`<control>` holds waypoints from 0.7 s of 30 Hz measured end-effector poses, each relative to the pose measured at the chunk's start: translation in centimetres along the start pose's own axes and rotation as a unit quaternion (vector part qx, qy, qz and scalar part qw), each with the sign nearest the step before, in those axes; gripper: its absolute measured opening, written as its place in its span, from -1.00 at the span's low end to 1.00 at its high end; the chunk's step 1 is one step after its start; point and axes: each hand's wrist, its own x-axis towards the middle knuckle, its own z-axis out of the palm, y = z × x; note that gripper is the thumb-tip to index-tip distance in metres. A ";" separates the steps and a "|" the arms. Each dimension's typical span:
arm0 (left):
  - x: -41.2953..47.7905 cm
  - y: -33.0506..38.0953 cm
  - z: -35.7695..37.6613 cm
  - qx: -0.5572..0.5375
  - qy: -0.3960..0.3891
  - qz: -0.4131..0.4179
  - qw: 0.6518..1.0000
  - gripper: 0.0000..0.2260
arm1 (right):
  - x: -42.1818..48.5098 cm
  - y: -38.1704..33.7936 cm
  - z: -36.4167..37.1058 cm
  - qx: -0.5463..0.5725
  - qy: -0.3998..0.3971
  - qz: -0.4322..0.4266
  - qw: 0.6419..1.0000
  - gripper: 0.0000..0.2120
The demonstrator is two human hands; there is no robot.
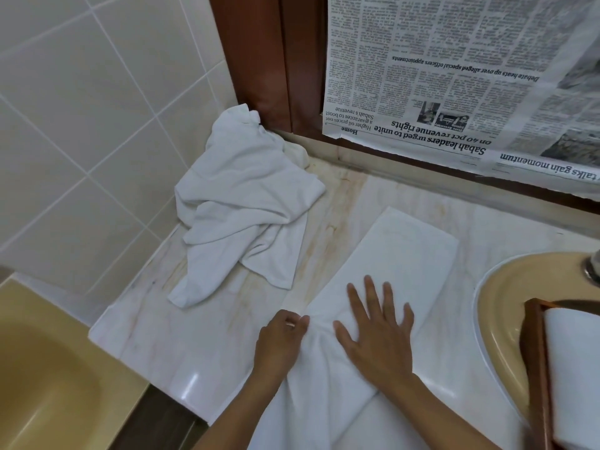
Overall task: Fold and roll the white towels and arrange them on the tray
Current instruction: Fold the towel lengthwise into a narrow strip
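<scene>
Folded towel (399,254): a long white strip lying flat on the counter (162,336), under and ahead of both hands. Its long axis runs from the person's near side away and slightly rightward, past the fingertips. The right hand (376,332) lies flat on the strip, fingers straight and spread, pressing down. The left hand (279,339), just beside it, has curled fingers that appear to pinch the strip's left edge, where the cloth gathers into creases. The far end is smooth and square. Judgement: rolling would proceed away from the hands along that axis. The tray (535,362) stands right of the right hand; the crumpled towels (240,206) lie ahead-left.
</scene>
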 end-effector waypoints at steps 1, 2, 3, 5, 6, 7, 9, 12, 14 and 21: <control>-0.9 0.1 0.0 -0.019 -0.010 -0.007 1.000 -0.70 | 0.1 -0.1 0.0 -0.001 -0.003 -0.001 1.000 -0.28; -2.0 -0.1 0.0 -0.029 -0.021 -0.011 0.999 -0.63 | 0.1 -0.2 -0.1 -0.002 -0.006 0.001 1.000 -0.26; -3.2 -0.3 0.1 -0.024 -0.031 -0.013 0.999 -0.55 | 0.0 -0.4 -0.1 -0.002 -0.010 0.001 1.000 -0.24; -5.5 -0.8 0.8 0.031 -0.053 -0.008 0.998 -0.40 | 0.1 -0.3 -0.2 -0.006 -0.012 0.004 1.000 -0.22; -6.6 -1.0 1.2 0.067 -0.066 0.000 0.996 -0.36 | 0.1 -0.3 -0.1 -0.007 -0.011 0.004 1.000 -0.21; -7.5 -1.2 1.7 0.099 -0.081 0.010 0.992 -0.33 | 0.2 -0.2 -0.1 -0.007 -0.010 0.005 1.000 -0.21; -8.7 -1.4 2.6 0.160 -0.106 0.027 0.981 -0.28 | 0.2 -0.3 -0.1 -0.008 -0.007 0.008 1.000 -0.20; -9.3 -1.3 3.7 0.230 -0.123 0.038 0.965 -0.28 | 0.3 -0.4 -0.1 -0.016 -0.017 0.005 1.000 -0.21; -9.7 -1.1 4.2 0.221 -0.143 0.033 0.964 -0.30 | 0.3 -0.4 -0.1 -0.016 -0.012 0.008 1.000 -0.23; -9.3 -4.5 1.8 -0.032 -0.256 -0.047 0.965 -0.39 | 0.1 -0.5 -0.3 -0.021 -0.012 0.009 1.000 -0.24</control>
